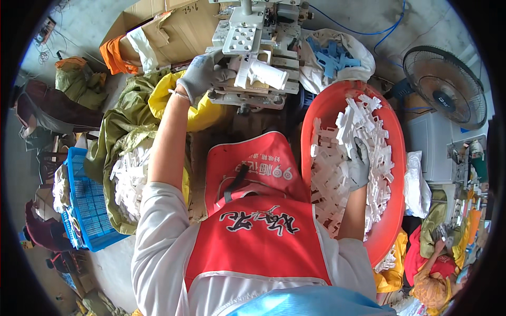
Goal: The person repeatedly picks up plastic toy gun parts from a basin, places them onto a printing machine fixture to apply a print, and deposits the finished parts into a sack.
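Note:
My left hand [202, 77], in a grey glove, reaches to the metal press-like machine [247, 31]. Its curled fingertips meet the grip of a white plastic toy pistol [263, 72], which rests on the machine's lower bed below a plate with holes. My right hand [359, 167], gloved too, is down in a large red tub [396, 158] heaped with white plastic toy gun parts [329, 181]. Its fingers close on a white toy gun part [347, 124] at the top of the heap; the overlapping pieces partly hide the hold.
A white sack of blue toy guns [332, 57] stands behind the tub. To the right is a floor fan [445, 87]. On the left are a green sack [118, 158] of white parts, a blue basket [95, 205] and cardboard boxes [179, 34]. Another person [435, 274] sits far right.

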`<move>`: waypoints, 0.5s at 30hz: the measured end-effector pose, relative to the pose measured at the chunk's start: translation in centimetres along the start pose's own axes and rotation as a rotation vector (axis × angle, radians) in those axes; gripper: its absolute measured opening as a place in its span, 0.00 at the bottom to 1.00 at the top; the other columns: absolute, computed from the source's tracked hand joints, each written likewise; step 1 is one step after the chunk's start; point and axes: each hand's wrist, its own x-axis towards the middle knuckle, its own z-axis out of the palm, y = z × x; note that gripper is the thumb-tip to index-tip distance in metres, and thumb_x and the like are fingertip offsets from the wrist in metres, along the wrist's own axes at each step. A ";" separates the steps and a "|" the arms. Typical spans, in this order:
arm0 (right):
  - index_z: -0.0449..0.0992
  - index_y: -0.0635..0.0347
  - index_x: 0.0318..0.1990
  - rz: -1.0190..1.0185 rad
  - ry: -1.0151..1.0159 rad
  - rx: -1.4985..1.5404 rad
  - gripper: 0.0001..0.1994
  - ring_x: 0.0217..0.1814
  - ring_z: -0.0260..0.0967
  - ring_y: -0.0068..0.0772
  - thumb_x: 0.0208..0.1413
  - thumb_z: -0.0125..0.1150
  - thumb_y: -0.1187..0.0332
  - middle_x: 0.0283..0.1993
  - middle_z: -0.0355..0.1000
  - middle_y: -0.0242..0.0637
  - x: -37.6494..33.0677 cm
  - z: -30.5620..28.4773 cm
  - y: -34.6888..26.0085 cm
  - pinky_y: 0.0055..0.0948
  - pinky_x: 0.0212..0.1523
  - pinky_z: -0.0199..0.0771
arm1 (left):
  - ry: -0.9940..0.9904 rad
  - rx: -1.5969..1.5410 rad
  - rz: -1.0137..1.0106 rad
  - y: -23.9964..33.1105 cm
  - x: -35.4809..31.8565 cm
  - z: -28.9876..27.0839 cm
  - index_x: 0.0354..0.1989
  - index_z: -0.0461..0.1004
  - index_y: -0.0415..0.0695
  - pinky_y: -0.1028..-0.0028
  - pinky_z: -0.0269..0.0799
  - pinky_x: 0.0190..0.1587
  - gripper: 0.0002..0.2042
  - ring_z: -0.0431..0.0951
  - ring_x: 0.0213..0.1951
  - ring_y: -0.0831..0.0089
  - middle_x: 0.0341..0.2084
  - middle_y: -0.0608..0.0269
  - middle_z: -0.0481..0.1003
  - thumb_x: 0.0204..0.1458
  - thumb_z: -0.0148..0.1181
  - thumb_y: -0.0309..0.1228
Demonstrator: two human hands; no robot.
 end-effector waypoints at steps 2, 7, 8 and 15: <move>0.64 0.60 0.58 0.050 -0.095 0.142 0.18 0.48 0.64 0.20 0.59 0.49 0.75 0.52 0.66 0.31 0.7 1.1 -1.3 0.22 0.45 0.66 | 0.024 -0.083 0.032 0.7 -0.1 0.1 0.48 0.72 0.41 0.71 0.71 0.45 0.20 0.76 0.40 0.69 0.40 0.57 0.76 0.45 0.65 0.31; 0.66 0.59 0.56 0.010 -0.222 0.161 0.17 0.37 0.64 0.18 0.59 0.50 0.72 0.45 0.69 0.29 2.5 9.6 -7.2 0.18 0.37 0.67 | 0.161 -0.232 0.020 0.4 -1.6 -0.1 0.47 0.72 0.39 0.73 0.71 0.46 0.20 0.77 0.42 0.72 0.42 0.59 0.77 0.44 0.65 0.30; 0.66 0.60 0.55 -0.039 -0.293 0.056 0.16 0.36 0.64 0.18 0.58 0.51 0.72 0.44 0.69 0.29 3.3 11.3 -8.1 0.19 0.36 0.67 | 0.250 -0.202 0.041 -0.1 -2.2 -0.2 0.47 0.73 0.40 0.72 0.72 0.46 0.19 0.78 0.42 0.69 0.41 0.58 0.77 0.43 0.65 0.28; 0.70 0.60 0.53 -0.241 -0.572 -0.385 0.17 0.32 0.63 0.15 0.55 0.56 0.72 0.39 0.70 0.28 8.8 22.5 -9.0 0.18 0.30 0.66 | 0.531 -0.249 -0.209 -5.1 -12.3 -0.9 0.47 0.73 0.45 0.77 0.72 0.45 0.18 0.79 0.40 0.76 0.39 0.63 0.78 0.45 0.63 0.24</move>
